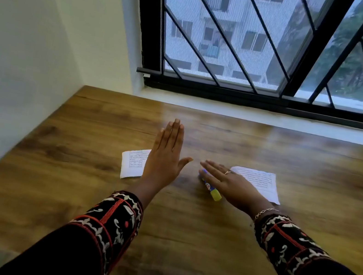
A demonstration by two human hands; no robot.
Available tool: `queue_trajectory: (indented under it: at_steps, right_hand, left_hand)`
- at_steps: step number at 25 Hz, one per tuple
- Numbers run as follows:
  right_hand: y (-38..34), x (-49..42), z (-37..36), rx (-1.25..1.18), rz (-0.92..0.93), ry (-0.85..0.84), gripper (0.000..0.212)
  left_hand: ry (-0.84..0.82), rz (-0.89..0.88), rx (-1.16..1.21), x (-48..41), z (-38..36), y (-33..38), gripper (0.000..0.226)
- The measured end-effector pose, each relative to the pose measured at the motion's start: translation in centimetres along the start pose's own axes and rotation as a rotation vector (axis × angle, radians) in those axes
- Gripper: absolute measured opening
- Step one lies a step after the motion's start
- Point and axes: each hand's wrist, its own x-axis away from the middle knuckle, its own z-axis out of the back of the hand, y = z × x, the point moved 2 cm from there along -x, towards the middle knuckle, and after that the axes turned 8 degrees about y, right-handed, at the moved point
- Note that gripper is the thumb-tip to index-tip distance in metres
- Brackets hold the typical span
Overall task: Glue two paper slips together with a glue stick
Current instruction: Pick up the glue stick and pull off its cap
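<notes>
My left hand [164, 156] is flat and open, fingers together, thumb spread, holding nothing. Its outer edge covers the near end of one paper slip [133, 162], a thin white rectangle with printed lines, lying flat on the bench [184, 222] and sticking out to the left of that hand. My right hand [228, 182] is open too, palm down, fingers stretched left, no grip on anything. The glue stick [211, 188], a short plastic cylinder with blue body and yellow end, lies on its side partly under those fingers; can't tell if they touch it. The second paper slip [262, 182], also white and printed, lies flat just beyond and right of that hand, partly hidden by it. The bench is glossy wood-grain brown. Patterned black sleeves [112, 222]. Ring and bracelet on the right. Barred window [265, 43] beyond both hands.
</notes>
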Motion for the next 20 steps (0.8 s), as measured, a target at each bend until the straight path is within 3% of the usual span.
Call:
queue_trajectory:
  at_steps: [2, 8, 10, 14, 20]
  right_hand:
    - [0.0, 0.1, -0.5, -0.017, 0.045, -0.098, 0.055]
    - [0.1, -0.2, -1.5, -0.026, 0.043, -0.160, 0.042]
    - [0.2, -0.3, -1.8, -0.057, -0.014, -0.180, 0.039]
    - [0.4, -0.8, -1.7, -0.249, -0.295, -0.016, 0.037]
    - [-0.2, -0.5, -2.2, -0.212, -0.283, -0.087, 0.039]
  left_hand:
    - [-0.034, 0.018, -0.009, 0.1, -0.1, 0.0, 0.080]
    - [-0.082, 0.036, -0.027, 0.8, -0.4, -0.3, 0.080]
    - [-0.089, 0.045, -0.024, 1.0, -0.4, -0.6, 0.080]
    - [-0.102, 0.063, 0.007, 1.3, -0.4, -1.2, 0.079]
    - [-0.110, 0.072, 0.039, 2.2, -0.5, -1.1, 0.079]
